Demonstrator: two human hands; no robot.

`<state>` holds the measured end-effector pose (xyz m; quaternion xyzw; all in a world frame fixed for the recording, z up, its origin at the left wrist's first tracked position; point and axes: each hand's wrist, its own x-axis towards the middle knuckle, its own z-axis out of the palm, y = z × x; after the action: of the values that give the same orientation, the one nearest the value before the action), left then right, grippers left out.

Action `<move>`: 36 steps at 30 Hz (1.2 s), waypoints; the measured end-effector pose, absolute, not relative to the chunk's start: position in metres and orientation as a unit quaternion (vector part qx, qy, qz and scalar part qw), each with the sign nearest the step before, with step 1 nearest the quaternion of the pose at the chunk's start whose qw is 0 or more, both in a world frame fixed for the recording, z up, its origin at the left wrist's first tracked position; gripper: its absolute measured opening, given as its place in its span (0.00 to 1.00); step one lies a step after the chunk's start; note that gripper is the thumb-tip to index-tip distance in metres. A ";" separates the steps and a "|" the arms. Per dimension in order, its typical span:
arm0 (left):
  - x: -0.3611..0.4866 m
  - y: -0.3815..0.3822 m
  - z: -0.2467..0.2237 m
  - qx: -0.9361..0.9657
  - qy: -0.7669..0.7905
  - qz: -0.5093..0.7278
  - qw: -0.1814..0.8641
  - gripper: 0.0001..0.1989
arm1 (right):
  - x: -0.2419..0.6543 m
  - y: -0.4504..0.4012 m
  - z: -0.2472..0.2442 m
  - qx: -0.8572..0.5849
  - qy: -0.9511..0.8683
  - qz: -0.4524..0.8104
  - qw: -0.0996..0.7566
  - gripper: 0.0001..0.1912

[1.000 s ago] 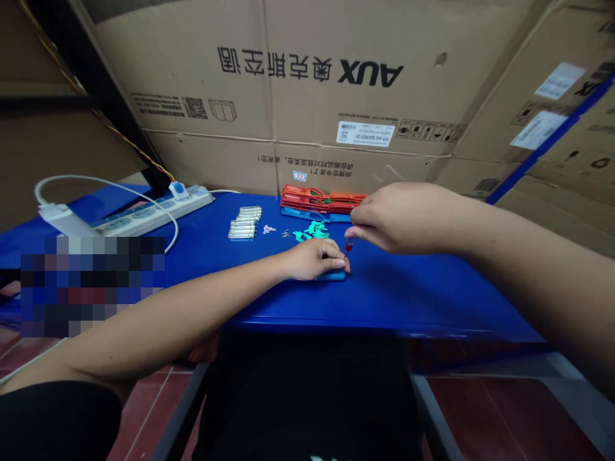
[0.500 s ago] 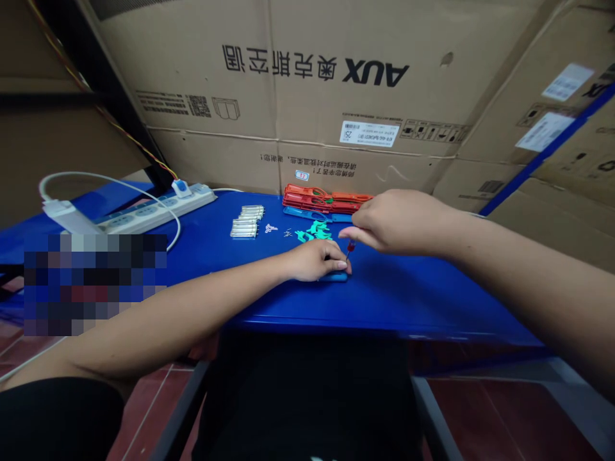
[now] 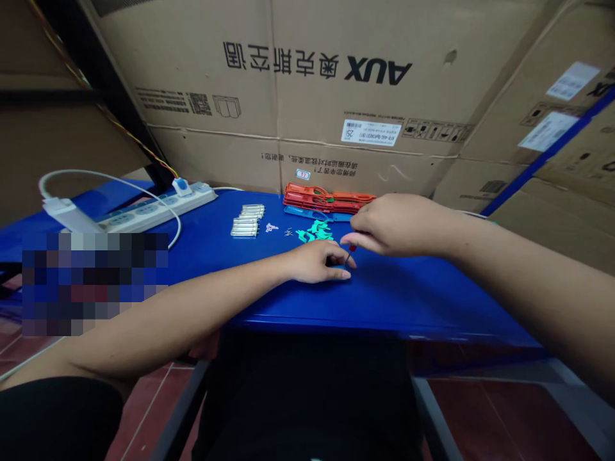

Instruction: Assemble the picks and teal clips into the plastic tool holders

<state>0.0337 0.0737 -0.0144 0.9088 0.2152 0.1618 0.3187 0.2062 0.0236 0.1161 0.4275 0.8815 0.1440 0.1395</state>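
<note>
My right hand [image 3: 391, 224] is closed around a screwdriver [image 3: 352, 248] with a red handle, its thin shaft pointing down. Just left of it, my left hand [image 3: 319, 261] is low over the blue table, thumb and forefinger spread apart. The shaft's tip ends close to those fingers; I cannot make out what it touches. No blue part shows below the left hand now. Beyond the hands lie a pile of turquoise plastic pieces [image 3: 314, 231], several small screws [image 3: 289, 232] and small pale pink parts [image 3: 271, 227].
At the back of the table [image 3: 423, 301] red and orange plastic parts [image 3: 307, 197] are stacked, with a blue plastic part [image 3: 302, 213] in front. Clear tube-like parts [image 3: 246, 225] lie further left. A white power strip [image 3: 154, 208] and cable stand left; a cardboard wall [image 3: 298, 137] rises behind.
The left thumb has moved down, away from the forefinger. The blue part seen under the left hand earlier no longer shows. The right hand with the screwdriver has barely moved.
</note>
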 end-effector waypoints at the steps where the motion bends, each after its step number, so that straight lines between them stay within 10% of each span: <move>1: 0.034 0.073 -0.015 0.908 0.211 0.164 0.323 0.11 | 0.205 0.023 0.115 0.439 0.874 0.157 0.138 0.29; 12: 0.034 0.072 -0.013 0.911 0.228 0.150 0.308 0.16 | 0.213 0.026 0.120 0.384 0.915 0.048 0.115 0.09; 16: 0.034 0.068 -0.012 0.913 0.248 0.148 0.287 0.27 | 0.215 0.028 0.116 0.377 0.920 0.049 0.098 0.12; 36: 0.035 0.067 -0.011 0.907 0.278 0.128 0.289 0.19 | 0.189 0.017 0.099 0.604 0.794 0.032 0.055 0.28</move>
<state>0.0350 0.0666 -0.0113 0.9071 0.2784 0.1276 0.2887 0.1886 0.0167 0.0990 0.6042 0.7943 0.0320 0.0546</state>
